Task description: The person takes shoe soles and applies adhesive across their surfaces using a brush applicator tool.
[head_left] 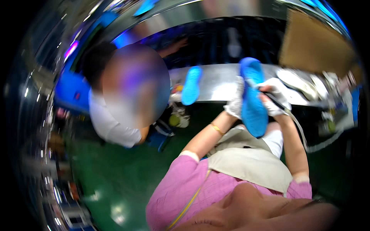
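A blue insole (254,113) is held upright in front of my body, its long face toward me. My left hand (234,106), in a white glove, is closed on the insole's left edge; some of its fingers are hidden behind it. My right hand (276,98), also gloved with bare fingertips showing, grips a slim black pen-like tool (274,101) close against the insole's right side. A pale hose (302,133) trails down from near that hand. Another blue insole (191,85) lies on the metal ledge (219,82) to the left.
Behind the ledge runs a dark conveyor (208,42), with a pale sole-shaped piece (234,42) on it. A cardboard box (318,44) stands at the far right, with white shoe-like pieces (298,82) before it. A co-worker (111,115) sits on my left, one arm over the conveyor.
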